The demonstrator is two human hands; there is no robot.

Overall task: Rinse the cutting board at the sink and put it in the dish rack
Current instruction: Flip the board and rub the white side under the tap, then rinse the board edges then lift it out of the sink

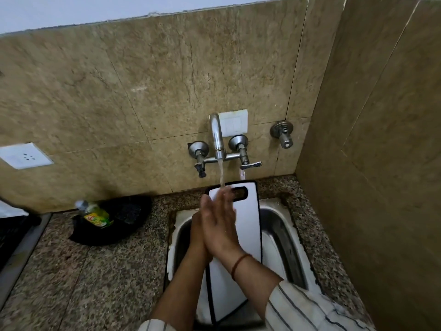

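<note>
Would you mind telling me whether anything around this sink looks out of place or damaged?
The left tap valve lacks the lever that the right tap valve has. The white sealant round the sink looks ragged and broken. The green dish soap bottle lies tilted in the black tray, not upright.

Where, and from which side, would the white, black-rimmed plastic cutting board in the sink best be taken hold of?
The white, black-rimmed plastic cutting board leans lengthwise in the steel sink, slotted handle end raised on the back ledge. Probably grip that end, coming from the right: the left hand and right hand cover its left side.
</note>
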